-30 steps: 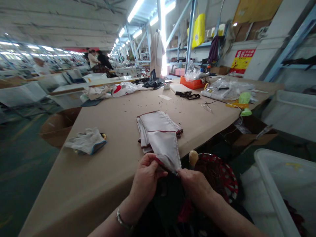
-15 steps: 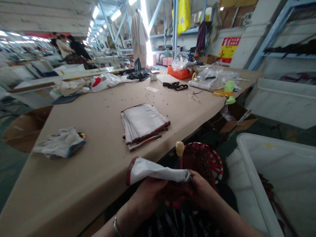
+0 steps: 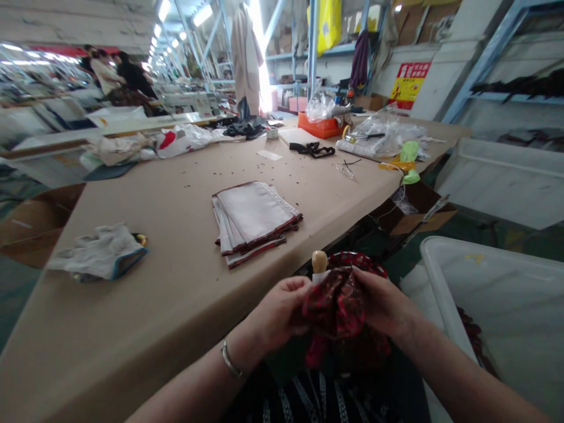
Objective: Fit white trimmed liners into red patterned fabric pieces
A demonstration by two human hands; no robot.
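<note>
Bunched dark red patterned fabric [image 3: 333, 302] is held up between my two hands, off the table's front edge. My left hand [image 3: 282, 308] pinches its left side, thumb and fingers closed; a bangle circles that wrist. On the other side my right hand [image 3: 381, 296] grips the fabric's upper right edge, some of its fingers hidden behind it. A rounded, tan knob [image 3: 319, 261] stands upright just beyond the fabric, with a bit of white showing below it. On the table [image 3: 176, 223] lies a stack of white cloth pieces [image 3: 258, 217] with dark red edging.
White work gloves [image 3: 103, 252] lie at the table's left. A red basket [image 3: 361, 261] is behind my hands, and a white plastic bin [image 3: 445, 294] stands at the right. Farther back are an orange tray [image 3: 321, 126], black straps [image 3: 312, 150] and clear plastic bags [image 3: 383, 138].
The white face of the held piece has turned out of sight, and the red patterned side now shows, bunched up. Both hands have risen slightly, the right one moving further right.
</note>
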